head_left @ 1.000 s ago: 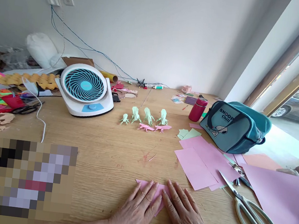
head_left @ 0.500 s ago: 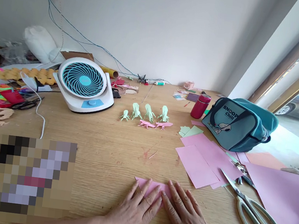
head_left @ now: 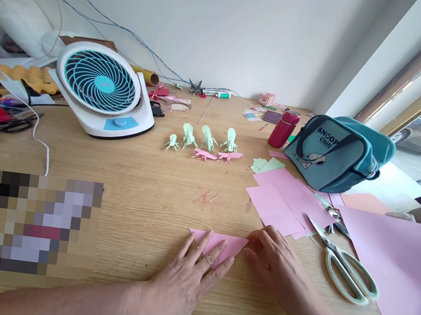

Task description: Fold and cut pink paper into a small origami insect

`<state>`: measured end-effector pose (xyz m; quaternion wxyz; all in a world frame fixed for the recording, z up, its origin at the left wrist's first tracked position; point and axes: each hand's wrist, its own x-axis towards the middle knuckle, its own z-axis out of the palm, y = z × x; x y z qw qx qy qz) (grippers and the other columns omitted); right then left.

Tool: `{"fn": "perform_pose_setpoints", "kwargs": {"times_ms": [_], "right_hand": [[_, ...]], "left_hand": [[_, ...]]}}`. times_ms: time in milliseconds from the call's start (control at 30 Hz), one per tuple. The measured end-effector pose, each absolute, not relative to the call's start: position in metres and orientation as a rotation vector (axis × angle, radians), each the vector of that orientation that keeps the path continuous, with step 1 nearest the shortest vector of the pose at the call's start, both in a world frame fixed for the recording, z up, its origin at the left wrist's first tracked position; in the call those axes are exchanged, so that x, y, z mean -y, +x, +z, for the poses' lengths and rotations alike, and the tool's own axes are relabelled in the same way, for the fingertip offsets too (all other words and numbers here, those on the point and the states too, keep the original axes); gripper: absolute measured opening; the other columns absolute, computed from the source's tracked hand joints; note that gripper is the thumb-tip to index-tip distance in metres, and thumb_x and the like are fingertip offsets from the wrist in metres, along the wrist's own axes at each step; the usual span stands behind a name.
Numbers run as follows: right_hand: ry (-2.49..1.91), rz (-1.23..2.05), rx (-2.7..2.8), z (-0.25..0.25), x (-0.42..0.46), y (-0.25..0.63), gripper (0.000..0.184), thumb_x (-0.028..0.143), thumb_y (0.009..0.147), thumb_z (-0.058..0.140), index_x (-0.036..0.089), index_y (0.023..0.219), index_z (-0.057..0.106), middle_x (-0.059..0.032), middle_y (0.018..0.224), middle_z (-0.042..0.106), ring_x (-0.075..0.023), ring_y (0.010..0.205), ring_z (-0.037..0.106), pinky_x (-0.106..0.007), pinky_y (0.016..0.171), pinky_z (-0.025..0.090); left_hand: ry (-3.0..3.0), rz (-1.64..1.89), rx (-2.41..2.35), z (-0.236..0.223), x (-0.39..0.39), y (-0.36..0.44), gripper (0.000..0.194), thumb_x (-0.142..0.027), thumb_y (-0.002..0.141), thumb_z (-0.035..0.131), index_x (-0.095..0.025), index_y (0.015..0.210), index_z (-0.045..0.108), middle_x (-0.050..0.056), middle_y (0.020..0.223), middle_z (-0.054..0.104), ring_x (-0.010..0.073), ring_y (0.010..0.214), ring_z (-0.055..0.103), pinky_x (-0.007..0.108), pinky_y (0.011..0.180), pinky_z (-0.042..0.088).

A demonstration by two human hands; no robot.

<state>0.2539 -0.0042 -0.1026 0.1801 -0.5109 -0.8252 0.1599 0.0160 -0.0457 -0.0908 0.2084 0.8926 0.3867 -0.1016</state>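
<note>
Wooden table [head_left: 134,179] | right hand [head_left: 271,252] moved, perhaps pinching corner of pink triangle [head_left: 234,244]

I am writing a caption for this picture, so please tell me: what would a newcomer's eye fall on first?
The eye would probably go to the white-and-blue fan on the left of the table and the teal bag on its right. Between them, four pale green paper figures stand behind two pink ones. Nearer, the left hand lies spread on a pink paper triangle, the right hand at its right corner.
</note>
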Motion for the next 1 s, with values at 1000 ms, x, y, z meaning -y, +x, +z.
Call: {"fn": "perform_pose_setpoints", "kwargs": {"times_ms": [1000], "right_hand": [[-1.461, 0.85, 2.079, -0.105, -0.002, 0.256, 0.036, 0.04, 0.089, 0.058, 0.019, 0.06, 0.053, 0.0004, 0.062, 0.056, -0.0141, 0.059, 0.049, -0.026, 0.054, 0.038]], "left_hand": [[2.768, 0.071, -1.004, -0.114, 0.069, 0.007, 0.102, -0.077, 0.086, 0.032, -0.003, 0.155, 0.017, 0.019, 0.162, 0.011, 0.0323, 0.151, 0.006, 0.042, 0.123, 0.015]]}}
